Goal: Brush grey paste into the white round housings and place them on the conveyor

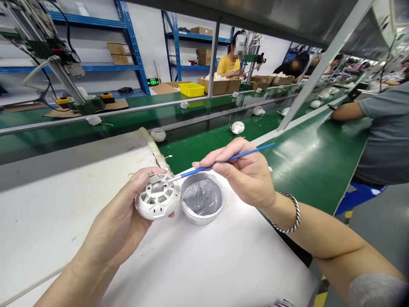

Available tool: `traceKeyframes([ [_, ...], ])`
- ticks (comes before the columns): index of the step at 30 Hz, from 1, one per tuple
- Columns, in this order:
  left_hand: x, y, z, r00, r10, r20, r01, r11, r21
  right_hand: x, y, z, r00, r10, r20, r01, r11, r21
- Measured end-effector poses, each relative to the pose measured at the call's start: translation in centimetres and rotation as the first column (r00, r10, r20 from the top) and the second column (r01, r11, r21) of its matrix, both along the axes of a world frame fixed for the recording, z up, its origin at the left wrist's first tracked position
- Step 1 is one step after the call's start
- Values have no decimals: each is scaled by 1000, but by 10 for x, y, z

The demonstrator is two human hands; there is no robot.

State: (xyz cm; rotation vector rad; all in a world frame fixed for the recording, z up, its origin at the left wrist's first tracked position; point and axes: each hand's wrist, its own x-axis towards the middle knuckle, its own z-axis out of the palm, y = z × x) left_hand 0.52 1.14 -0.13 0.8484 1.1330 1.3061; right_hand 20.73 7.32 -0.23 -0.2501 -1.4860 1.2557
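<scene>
A round white plastic housing with cut-out openings is gripped in my left hand, fingers wrapped round its left side and underneath. My right hand pinches a thin blue brush, and the brush's pale tip reaches into the top openings of the housing. Below the brush and just right of the housing, a white tub of grey paste stands on the white work surface.
Beyond the work surface runs a green conveyor carrying white housings. A metal post slants up at the right. A machine stands back left. At the right edge sits a person in grey.
</scene>
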Motion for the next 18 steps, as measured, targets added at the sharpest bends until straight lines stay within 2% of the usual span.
traceKeyframes([
  [5,-3,-3,-2,1000,-26,-12,26,1000,-4,5,-5,-3,999,33,43,-39,987,157],
  [11,-2,-5,-3,998,2,-56,-7,996,-84,10,-8,-2,998,20,59,-30,984,174],
  [15,-2,-4,-4,996,29,-79,-32,999,-32,15,-6,0,998,13,61,-26,978,206],
  [18,-5,-2,-5,998,37,-57,-36,999,10,23,-4,4,997,-62,52,47,967,251],
])
